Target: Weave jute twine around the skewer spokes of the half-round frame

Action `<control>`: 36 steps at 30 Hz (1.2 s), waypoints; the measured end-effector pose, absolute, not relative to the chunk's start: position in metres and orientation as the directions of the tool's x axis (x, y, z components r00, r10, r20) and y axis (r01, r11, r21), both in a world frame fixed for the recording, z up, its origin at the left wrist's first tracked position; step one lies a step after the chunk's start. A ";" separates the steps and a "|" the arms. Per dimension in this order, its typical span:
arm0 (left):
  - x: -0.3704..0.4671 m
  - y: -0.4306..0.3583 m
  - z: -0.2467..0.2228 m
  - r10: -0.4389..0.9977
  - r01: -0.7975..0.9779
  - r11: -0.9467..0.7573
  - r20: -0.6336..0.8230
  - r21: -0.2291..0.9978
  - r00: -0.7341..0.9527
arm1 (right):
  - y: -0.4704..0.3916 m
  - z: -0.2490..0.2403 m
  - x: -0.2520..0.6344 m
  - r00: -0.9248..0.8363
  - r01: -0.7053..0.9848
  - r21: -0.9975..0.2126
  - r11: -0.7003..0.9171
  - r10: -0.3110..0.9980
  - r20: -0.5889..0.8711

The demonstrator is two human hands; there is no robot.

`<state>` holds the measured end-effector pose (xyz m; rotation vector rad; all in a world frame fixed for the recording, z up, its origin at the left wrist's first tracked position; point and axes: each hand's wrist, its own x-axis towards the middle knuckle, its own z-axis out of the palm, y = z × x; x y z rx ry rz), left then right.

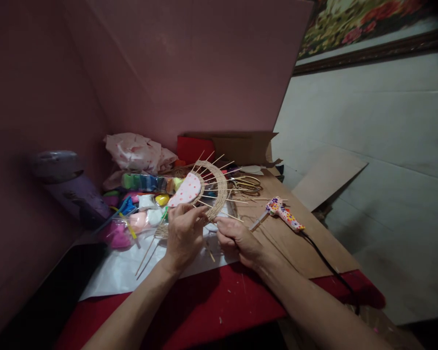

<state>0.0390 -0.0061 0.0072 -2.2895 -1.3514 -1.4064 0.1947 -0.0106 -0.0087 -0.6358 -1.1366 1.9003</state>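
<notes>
A woven twine piece (221, 182) with thin sticks fanning out from a pink dotted half-round centre (188, 189) is held up over the table. My left hand (186, 233) grips its lower part near the centre, fingers curled. Closed at the lower right edge of the weave, my right hand (237, 240) pinches at the twine beside a stick; the exact strand between its fingertips is too small to tell. Two longer sticks point down to the left of my left hand.
Colourful clay packets (146, 218) lie at the left, beside a purple bottle (76, 194). Scissors (246, 183) rest behind. A dotted glue gun (284, 214) with a black cord sits on brown cardboard (314, 248) at the right. White paper (109, 272) covers part of the red cloth (219, 296).
</notes>
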 end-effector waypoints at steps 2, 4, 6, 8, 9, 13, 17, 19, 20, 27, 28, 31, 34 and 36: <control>0.039 -0.006 0.007 0.627 0.743 -0.585 0.762 0.324 0.162 | -0.011 -0.009 0.195 -0.543 -0.396 -0.878 -0.267 0.840 -0.011; 0.040 -0.007 0.007 0.627 0.747 -0.585 0.760 0.315 0.171 | -0.011 -0.010 0.195 -0.545 -0.401 -0.875 -0.271 0.839 -0.010; 0.041 -0.007 0.007 0.626 0.752 -0.586 0.758 0.302 0.184 | -0.011 -0.010 0.196 -0.549 -0.405 -0.874 -0.270 0.836 -0.004; 0.041 -0.006 0.006 0.620 0.751 -0.590 0.762 0.297 0.186 | -0.011 -0.010 0.195 -0.551 -0.410 -0.871 -0.268 0.835 0.002; 0.040 -0.006 0.006 0.612 0.750 -0.591 0.771 0.297 0.177 | -0.011 -0.010 0.195 -0.548 -0.416 -0.870 -0.265 0.836 0.008; 0.040 -0.005 0.005 0.595 0.758 -0.583 0.789 0.292 0.154 | -0.011 -0.008 0.195 -0.545 -0.422 -0.864 -0.276 0.838 -0.001; 0.042 -0.006 0.004 0.644 0.756 -0.573 0.744 0.317 0.176 | -0.012 -0.008 0.196 -0.551 -0.419 -0.851 -0.315 0.833 -0.037; 0.042 -0.007 0.005 0.660 0.751 -0.572 0.729 0.329 0.183 | -0.012 -0.008 0.196 -0.548 -0.418 -0.851 -0.319 0.835 -0.044; 0.042 -0.008 0.006 0.662 0.748 -0.573 0.727 0.335 0.182 | -0.011 -0.008 0.196 -0.548 -0.416 -0.852 -0.318 0.835 -0.045; 0.036 -0.009 0.016 0.789 0.460 -0.514 0.609 0.723 -0.075 | -0.011 -0.007 0.195 -0.524 -0.405 -0.868 -0.288 0.851 -0.038; 0.036 -0.009 0.017 0.853 0.329 -0.461 0.514 0.824 -0.094 | -0.011 -0.007 0.194 -0.522 -0.399 -0.870 -0.289 0.852 -0.044; 0.034 -0.008 0.020 0.969 -0.034 -0.245 0.244 0.969 -0.044 | -0.011 -0.008 0.194 -0.490 -0.372 -0.887 -0.275 0.869 -0.065; 0.035 -0.008 0.023 0.980 -0.128 -0.199 0.196 0.972 -0.038 | -0.012 -0.009 0.193 -0.445 -0.307 -0.917 -0.254 0.890 -0.098; 0.035 -0.008 0.024 0.973 -0.100 -0.226 0.221 0.969 -0.065 | -0.011 -0.010 0.193 -0.425 -0.252 -0.934 -0.252 0.896 -0.127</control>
